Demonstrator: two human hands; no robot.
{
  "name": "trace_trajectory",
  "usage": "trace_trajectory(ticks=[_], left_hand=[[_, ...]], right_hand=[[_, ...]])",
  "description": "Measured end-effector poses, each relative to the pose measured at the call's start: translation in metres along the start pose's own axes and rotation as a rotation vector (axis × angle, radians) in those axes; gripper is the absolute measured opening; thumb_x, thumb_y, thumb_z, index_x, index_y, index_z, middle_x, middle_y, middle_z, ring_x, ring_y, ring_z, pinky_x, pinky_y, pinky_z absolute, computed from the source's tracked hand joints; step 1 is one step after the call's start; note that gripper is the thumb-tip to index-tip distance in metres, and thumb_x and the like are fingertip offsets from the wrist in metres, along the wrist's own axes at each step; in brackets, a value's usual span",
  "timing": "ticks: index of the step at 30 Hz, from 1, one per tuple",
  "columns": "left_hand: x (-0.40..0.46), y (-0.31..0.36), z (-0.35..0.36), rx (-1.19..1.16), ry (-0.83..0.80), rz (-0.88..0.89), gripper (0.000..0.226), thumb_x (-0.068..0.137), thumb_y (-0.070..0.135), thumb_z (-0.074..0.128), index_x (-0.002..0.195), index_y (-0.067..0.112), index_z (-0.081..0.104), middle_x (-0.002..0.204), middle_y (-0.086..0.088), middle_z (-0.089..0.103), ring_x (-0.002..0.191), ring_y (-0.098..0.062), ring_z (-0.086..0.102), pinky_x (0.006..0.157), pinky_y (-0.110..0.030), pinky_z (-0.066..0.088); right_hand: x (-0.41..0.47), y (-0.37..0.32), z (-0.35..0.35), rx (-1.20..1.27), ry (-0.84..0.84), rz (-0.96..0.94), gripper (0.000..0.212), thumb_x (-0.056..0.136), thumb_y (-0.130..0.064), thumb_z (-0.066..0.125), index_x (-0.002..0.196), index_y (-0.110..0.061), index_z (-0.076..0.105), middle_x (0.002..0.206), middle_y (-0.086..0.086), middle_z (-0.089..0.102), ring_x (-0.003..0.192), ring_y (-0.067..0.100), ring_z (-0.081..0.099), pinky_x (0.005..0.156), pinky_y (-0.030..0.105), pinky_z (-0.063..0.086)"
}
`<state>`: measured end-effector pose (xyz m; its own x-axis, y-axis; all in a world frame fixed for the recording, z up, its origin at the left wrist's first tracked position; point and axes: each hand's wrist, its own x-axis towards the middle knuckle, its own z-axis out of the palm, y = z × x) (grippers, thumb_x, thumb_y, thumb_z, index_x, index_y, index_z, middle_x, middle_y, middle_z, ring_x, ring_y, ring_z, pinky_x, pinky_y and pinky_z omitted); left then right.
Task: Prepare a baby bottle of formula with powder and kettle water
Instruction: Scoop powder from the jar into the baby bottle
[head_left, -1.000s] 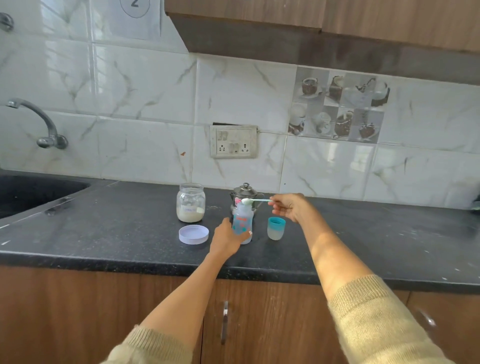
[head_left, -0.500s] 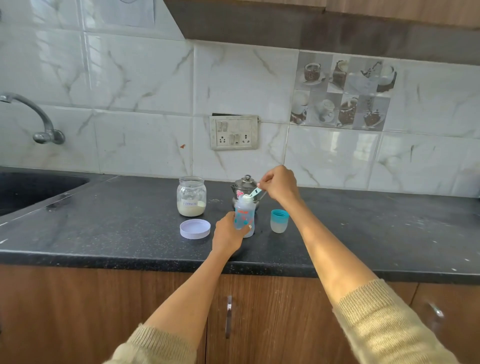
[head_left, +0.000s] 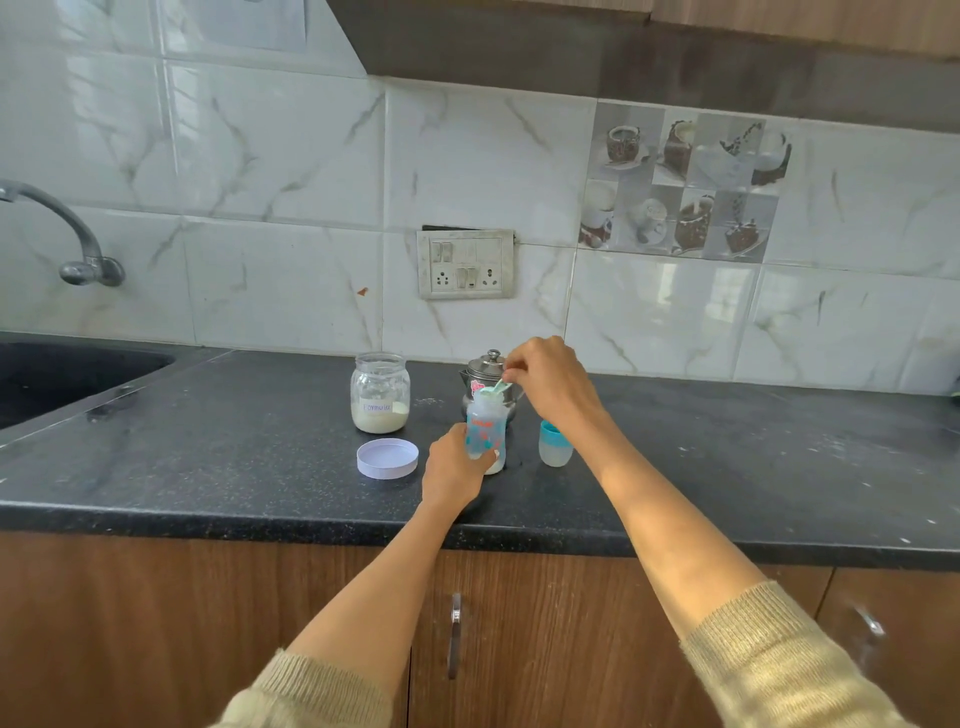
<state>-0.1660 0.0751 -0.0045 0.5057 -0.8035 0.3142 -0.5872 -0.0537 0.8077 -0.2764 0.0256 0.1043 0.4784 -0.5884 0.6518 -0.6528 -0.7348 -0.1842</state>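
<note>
An open baby bottle (head_left: 487, 426) with coloured print stands on the black counter (head_left: 727, 467), some white powder at its bottom. My left hand (head_left: 453, 467) grips its lower part. My right hand (head_left: 550, 382) pinches a small light-blue scoop (head_left: 497, 387), tipped downward over the bottle's mouth. Behind the bottle stands a steel kettle (head_left: 485, 371), partly hidden. A glass formula jar (head_left: 380, 393), open and part full of powder, stands to the left, its white lid (head_left: 387, 458) lying flat in front of it.
The bottle's blue-rimmed cap (head_left: 555, 443) stands right of the bottle. A dark sink (head_left: 57, 374) and a tap (head_left: 78, 244) are at the far left. A socket plate (head_left: 466, 264) is on the tiled wall. Wooden cabinet doors run under the counter's front edge.
My right hand has brought the scoop from level above the bottle to tipped down over its mouth. My left hand has stayed on the bottle.
</note>
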Motion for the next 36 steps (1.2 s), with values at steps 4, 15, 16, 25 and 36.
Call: trace_trajectory(ticks=[4, 15, 16, 25, 36], left_hand=[[0.000, 0.000, -0.001, 0.006, -0.011, -0.006, 0.048, 0.085, 0.026, 0.065, 0.127, 0.010, 0.048, 0.129, -0.009, 0.057, 0.117, -0.024, 0.055, 0.093, -0.035, 0.047], [-0.001, 0.002, -0.003, -0.019, -0.024, -0.018, 0.062, 0.081, 0.034, 0.068, 0.132, 0.010, 0.043, 0.134, -0.009, 0.053, 0.121, -0.023, 0.052, 0.097, -0.035, 0.046], [0.001, 0.002, -0.005, -0.027, -0.010, -0.021, 0.069, 0.080, 0.038, 0.068, 0.136, 0.009, 0.040, 0.138, -0.009, 0.050, 0.125, -0.024, 0.049, 0.099, -0.036, 0.044], [0.029, -0.005, -0.064, -0.145, 0.174, -0.030, 0.083, 0.077, 0.052, 0.066, 0.142, 0.011, 0.035, 0.143, -0.007, 0.044, 0.132, -0.023, 0.041, 0.106, -0.037, 0.038], [0.066, -0.069, -0.108, -0.083, 0.231, -0.177, 0.085, 0.075, 0.044, 0.072, 0.143, 0.011, 0.032, 0.145, -0.009, 0.040, 0.134, -0.027, 0.038, 0.105, -0.042, 0.037]], right_hand=[[0.010, 0.017, -0.011, 0.463, 0.036, 0.443, 0.016, 0.082, -0.011, 0.072, 0.091, 0.002, 0.073, 0.079, 0.013, 0.072, 0.066, 0.018, 0.067, 0.072, 0.030, 0.058], [0.002, 0.029, -0.008, 1.193, -0.101, 0.916, 0.015, 0.091, 0.000, 0.057, 0.102, 0.010, 0.059, 0.058, 0.008, 0.063, 0.049, 0.009, 0.058, 0.042, 0.017, 0.050], [0.006, 0.029, -0.010, 1.204, -0.096, 0.911, 0.009, 0.092, 0.000, 0.056, 0.096, 0.008, 0.058, 0.047, 0.005, 0.063, 0.039, 0.007, 0.058, 0.041, 0.017, 0.050], [0.069, -0.019, 0.007, 1.289, -0.064, 0.847, 0.022, 0.090, 0.002, 0.057, 0.069, 0.001, 0.053, 0.032, 0.003, 0.055, 0.024, 0.005, 0.050, 0.033, 0.019, 0.047], [0.119, -0.057, 0.118, 1.217, -0.127, 0.846, 0.010, 0.085, -0.003, 0.063, 0.093, 0.001, 0.060, 0.063, 0.009, 0.059, 0.035, 0.006, 0.056, 0.031, 0.016, 0.043]])
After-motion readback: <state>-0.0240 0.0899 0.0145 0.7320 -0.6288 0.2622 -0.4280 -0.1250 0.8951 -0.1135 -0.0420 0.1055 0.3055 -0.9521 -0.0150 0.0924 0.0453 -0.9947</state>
